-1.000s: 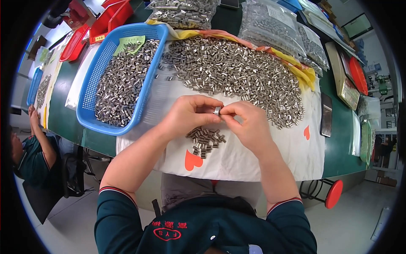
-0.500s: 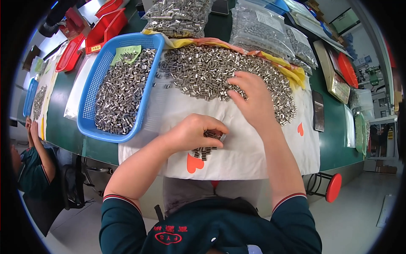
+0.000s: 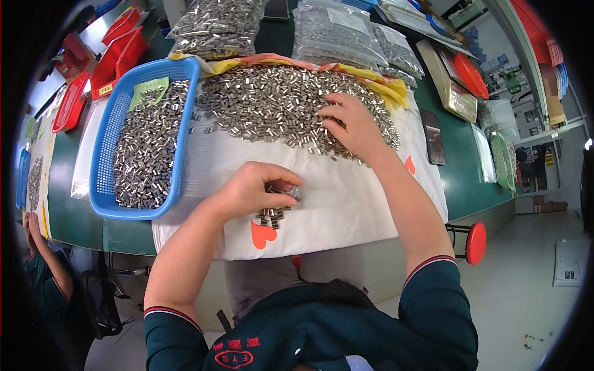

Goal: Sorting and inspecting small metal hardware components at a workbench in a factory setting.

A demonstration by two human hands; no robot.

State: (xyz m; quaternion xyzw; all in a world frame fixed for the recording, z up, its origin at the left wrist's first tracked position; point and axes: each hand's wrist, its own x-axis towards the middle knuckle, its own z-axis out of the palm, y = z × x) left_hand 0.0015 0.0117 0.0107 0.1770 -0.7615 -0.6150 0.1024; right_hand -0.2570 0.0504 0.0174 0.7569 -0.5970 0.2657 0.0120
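Observation:
A broad heap of short, shiny metal sleeves (image 3: 266,102) spreads over a white cloth (image 3: 334,213) with red hearts. My right hand (image 3: 356,128) lies at the heap's right part, its fingers bent and apart among the sleeves. Close to the cloth's front edge, my left hand (image 3: 246,188) curls its thumb and fingers around a small cluster of the same sleeves. A clear, shiny bit shows by its fingertips, too small to name. Several loose sleeves (image 3: 271,219) spill out below that hand, beside a red heart. The left palm is hidden.
A blue perforated basket (image 3: 101,154) of sleeves with a green slip stands at left, red bins (image 3: 117,59) beyond it. Clear bags of metal parts (image 3: 337,34) line the back. A dark phone (image 3: 432,137) lies at right; a red stool (image 3: 476,243) stands below. Another person sits far left.
The whole view has shifted, so the table things appear farther left. My right hand stays at the heap with some sleeves now loose beneath it; my left hand remains curled around its cluster.

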